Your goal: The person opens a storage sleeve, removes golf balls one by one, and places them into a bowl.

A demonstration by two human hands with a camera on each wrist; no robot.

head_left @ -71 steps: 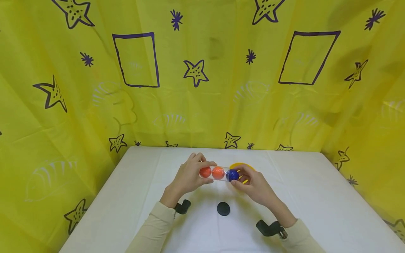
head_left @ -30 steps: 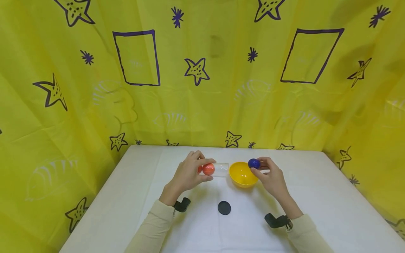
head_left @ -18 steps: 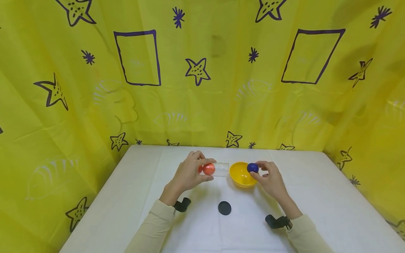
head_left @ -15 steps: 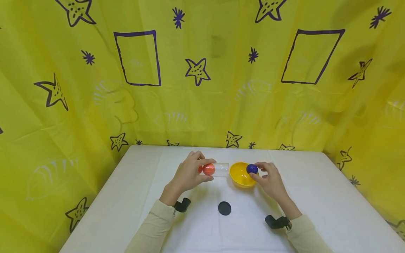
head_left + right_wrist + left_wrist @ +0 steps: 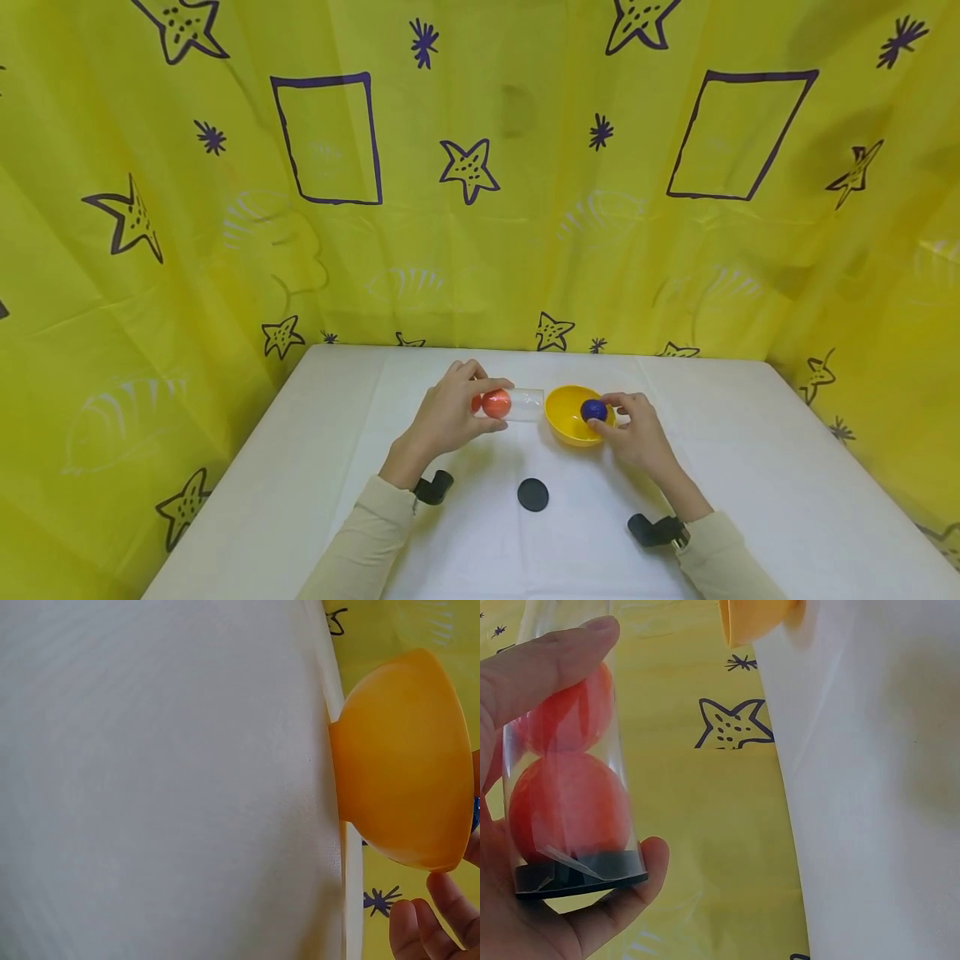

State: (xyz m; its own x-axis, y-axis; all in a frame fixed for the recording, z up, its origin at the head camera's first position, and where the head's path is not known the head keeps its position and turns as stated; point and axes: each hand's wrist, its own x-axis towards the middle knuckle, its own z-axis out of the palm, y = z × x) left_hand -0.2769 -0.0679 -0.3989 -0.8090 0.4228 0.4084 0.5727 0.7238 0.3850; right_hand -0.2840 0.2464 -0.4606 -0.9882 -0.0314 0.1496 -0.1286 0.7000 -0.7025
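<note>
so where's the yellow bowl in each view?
Head: yellow bowl at table centre, just left of the right hand.
Left wrist: only a slice of it at the top edge.
Right wrist: fills the right side.
Shared landmark: the white table.

tube point(image 5: 510, 403) lying sideways in left hand point(image 5: 447, 417), 2 balls point(image 5: 568, 772) sitting inside | bowl point(image 5: 564, 423) standing just right of tube | right hand point(image 5: 634, 427) holding ball point(image 5: 593, 410) in bowl | cap point(image 5: 532, 494) lying before bowl on table point(image 5: 750, 467)
</note>
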